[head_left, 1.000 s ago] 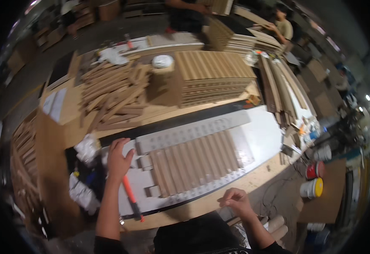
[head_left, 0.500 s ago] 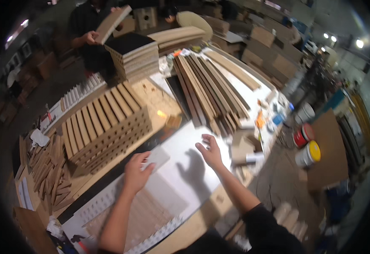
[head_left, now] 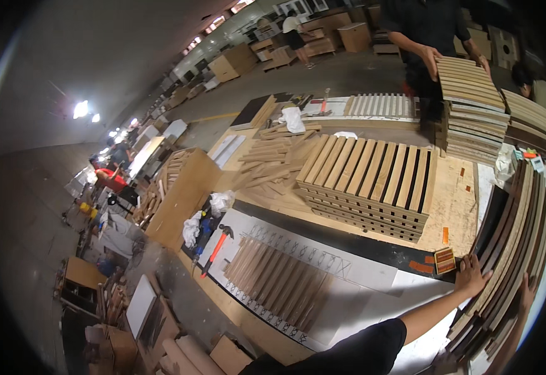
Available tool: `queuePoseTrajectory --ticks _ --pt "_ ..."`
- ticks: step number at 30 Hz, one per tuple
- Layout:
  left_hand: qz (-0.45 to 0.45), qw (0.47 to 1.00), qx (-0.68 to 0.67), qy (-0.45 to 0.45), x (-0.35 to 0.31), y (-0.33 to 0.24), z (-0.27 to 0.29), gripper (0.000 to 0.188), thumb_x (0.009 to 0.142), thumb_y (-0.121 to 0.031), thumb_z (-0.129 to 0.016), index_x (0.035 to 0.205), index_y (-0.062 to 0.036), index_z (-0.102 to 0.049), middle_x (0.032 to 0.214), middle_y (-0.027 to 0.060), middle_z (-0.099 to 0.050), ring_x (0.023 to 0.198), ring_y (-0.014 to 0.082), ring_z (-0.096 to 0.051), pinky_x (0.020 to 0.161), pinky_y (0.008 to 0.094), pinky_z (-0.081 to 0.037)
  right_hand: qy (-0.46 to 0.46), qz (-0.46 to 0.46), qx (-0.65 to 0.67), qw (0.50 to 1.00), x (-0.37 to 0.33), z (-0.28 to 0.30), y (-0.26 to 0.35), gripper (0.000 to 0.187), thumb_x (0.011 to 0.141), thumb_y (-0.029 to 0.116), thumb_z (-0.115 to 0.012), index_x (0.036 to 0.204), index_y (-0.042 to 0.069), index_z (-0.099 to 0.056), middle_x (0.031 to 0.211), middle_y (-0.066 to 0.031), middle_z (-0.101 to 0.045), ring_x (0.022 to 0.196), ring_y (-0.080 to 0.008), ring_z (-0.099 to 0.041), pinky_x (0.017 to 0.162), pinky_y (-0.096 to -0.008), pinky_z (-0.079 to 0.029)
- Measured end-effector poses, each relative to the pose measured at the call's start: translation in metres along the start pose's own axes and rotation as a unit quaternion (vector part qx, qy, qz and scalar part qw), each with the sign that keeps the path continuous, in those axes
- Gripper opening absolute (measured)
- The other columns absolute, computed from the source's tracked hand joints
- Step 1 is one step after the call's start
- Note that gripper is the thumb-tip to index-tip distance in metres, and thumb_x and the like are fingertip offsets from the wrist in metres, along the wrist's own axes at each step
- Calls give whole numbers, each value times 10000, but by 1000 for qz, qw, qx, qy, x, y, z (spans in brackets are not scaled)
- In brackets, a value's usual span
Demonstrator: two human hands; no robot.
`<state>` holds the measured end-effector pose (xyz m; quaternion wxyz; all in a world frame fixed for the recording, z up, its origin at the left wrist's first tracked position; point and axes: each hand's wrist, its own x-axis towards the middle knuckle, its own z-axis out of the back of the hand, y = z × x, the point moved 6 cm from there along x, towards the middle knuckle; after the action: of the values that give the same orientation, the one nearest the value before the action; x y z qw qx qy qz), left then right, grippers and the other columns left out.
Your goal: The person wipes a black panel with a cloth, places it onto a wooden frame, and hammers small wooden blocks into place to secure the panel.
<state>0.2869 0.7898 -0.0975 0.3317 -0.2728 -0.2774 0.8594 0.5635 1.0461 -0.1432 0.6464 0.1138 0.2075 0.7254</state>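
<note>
Comparing with half a second earlier, the view had swung left, so that the white jig board (head_left: 373, 275), which then lay under both palms, now sat in the lower middle of the frame with no hand on it, and both hands had gone to the long dark and pale slats (head_left: 511, 250) leaning along the right edge; judging from that, the work had turned from the board to fetching the next slat. Going left to right: low at the lower left stood brown cardboard boxes (head_left: 107, 347) and pale rolls, plain and unmarked as far as could be seen. Beside the board's left end lay a red-handled hammer (head_left: 215, 245) and crumpled white wrappers (head_left: 192, 228). On the board rested a row of brown slats (head_left: 279, 281) between two lines of small clips. Right of centre rose a stack of slatted wooden panels (head_left: 370, 184). Small orange rectangular tags (head_left: 445, 235) lay on the bench near the right, with a little striped sample block (head_left: 444, 260) below them. The left hand (head_left: 473, 275) was spread flat against the slats' edge, fingers released. The right hand (head_left: 525, 292), further right, was mostly hidden behind them, its grip impossible to tell. At the upper right another person's hands (head_left: 432, 60) held a tall stack.
</note>
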Motion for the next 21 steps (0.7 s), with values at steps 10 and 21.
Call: queuePoseTrajectory --ticks 10,21 --pt "149 968 -204 -11 48 40 1 486 921 -484 -469 1113 -48 -567 1136 231 -600 1038 418 -579 882 507 -447 27 116 278 953 -1 -42 4 935 882 613 -509 1491 8 -139 1535 -214 -175 1415 -344 -189 1138 -457 -216" --pt "-143 989 -3 -41 -2 -46 146 313 861 -309 -573 766 -25 -665 785 201 -646 769 382 -626 669 473 -473 124 22 240 963 -68 -14 50 851 930 515 -491 1493 9 -102 1563 -205 -53 1453 -287 -48 1170 -348 -81"
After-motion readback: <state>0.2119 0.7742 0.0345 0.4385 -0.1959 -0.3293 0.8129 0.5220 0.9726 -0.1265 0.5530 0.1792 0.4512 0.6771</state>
